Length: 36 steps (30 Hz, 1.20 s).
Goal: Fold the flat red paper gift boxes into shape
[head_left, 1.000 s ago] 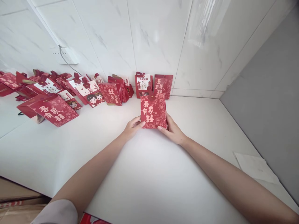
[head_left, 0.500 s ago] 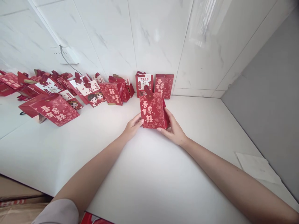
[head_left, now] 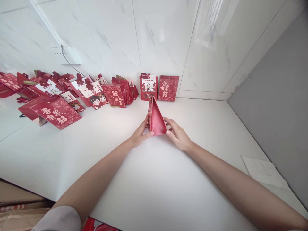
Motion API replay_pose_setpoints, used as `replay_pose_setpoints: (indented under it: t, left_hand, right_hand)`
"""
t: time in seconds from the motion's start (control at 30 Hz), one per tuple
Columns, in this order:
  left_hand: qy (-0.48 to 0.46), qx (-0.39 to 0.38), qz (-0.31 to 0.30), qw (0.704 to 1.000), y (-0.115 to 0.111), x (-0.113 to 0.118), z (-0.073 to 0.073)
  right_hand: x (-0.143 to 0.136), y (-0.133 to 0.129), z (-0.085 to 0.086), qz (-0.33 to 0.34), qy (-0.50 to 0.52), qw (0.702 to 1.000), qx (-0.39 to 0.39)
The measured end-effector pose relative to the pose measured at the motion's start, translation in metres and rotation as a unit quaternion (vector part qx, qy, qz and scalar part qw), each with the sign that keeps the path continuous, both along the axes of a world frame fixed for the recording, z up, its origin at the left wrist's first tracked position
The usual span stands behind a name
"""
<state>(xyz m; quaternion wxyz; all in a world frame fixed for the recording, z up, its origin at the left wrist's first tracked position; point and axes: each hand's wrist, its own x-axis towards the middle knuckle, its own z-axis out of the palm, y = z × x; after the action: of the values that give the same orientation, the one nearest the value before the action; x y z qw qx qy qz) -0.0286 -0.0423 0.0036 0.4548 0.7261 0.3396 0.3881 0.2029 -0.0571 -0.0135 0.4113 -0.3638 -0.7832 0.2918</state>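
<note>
A red gift box (head_left: pixel 158 121) with a triangular open side faces me on the white table, its inside showing. My left hand (head_left: pixel 142 132) grips its left panel, thumb at the lower front corner and fingers behind. On the other side my right hand (head_left: pixel 176 133) holds the right panel near the bottom, thumb on the corner. Just behind it stand a box with a white picture card (head_left: pixel 148 84) and a plain red box with pale characters (head_left: pixel 169 88), both against the wall.
Several red boxes crowd the left, among them a tilted one (head_left: pixel 57 112) and one with a cartoon couple (head_left: pixel 97 96). A white paper sheet (head_left: pixel 263 171) lies at the right edge. Cardboard (head_left: pixel 21 202) shows below the table at lower left. A cable hangs from a wall socket (head_left: pixel 68 56).
The held box has been turned, so its open triangular side now faces me instead of the printed front. Both hands have shifted their hold along with it.
</note>
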Motion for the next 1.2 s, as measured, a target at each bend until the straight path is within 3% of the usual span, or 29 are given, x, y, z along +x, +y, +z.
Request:
replay_pose_setpoints:
  t: [0.1, 0.2, 0.43, 1.1, 1.2]
  left_hand:
    - [0.09, 0.07, -0.021, 0.993, 0.0005, -0.0009, -0.0036]
    - [0.129, 0.095, -0.025, 0.987, 0.0011, -0.003, -0.0047]
    - [0.069, 0.04, -0.029, 0.996, 0.0009, -0.0057, -0.0037]
    - [0.06, 0.064, -0.03, 0.996, -0.0024, -0.0012, 0.0018]
    - [0.032, 0.018, -0.029, 0.999, 0.0002, -0.0023, -0.0032]
  right_hand:
    - [-0.0011, 0.0025, -0.0001, -0.003, -0.018, 1.0, -0.022]
    - [-0.0014, 0.0046, 0.0014, 0.038, -0.025, 0.999, -0.03]
    - [0.0024, 0.006, 0.0043, 0.086, -0.006, 0.996, -0.035]
    - [0.0035, 0.0074, 0.0014, 0.068, -0.007, 0.997, -0.026]
    - [0.0048, 0.0088, -0.0012, 0.076, -0.003, 0.996, -0.043]
